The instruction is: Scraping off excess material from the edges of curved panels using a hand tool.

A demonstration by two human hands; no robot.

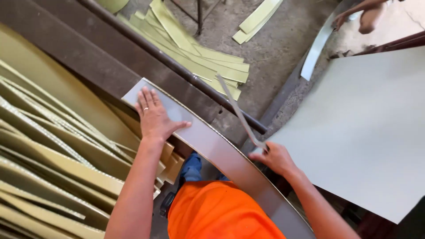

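While the left hand (155,117) lies flat and open, fingers spread, on the far end of a long curved grey strip (221,155), the right hand (274,157) is closed around the near end of a thin grey offcut sliver (239,113) rising toward the far side. Judging by the pile of yellow-green offcuts (199,57) on the floor (274,48), several cuts look done; the large pale sheet (363,132) on the right looks uncut. Stacked yellowish sheets (44,155) sit left.

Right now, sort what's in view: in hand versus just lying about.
In hand:
- left hand flat on curved grey strip
- right hand gripping thin offcut strip

Lying about:
- yellow-green strips on floor
- large pale sheet
- stacked yellowish sheets
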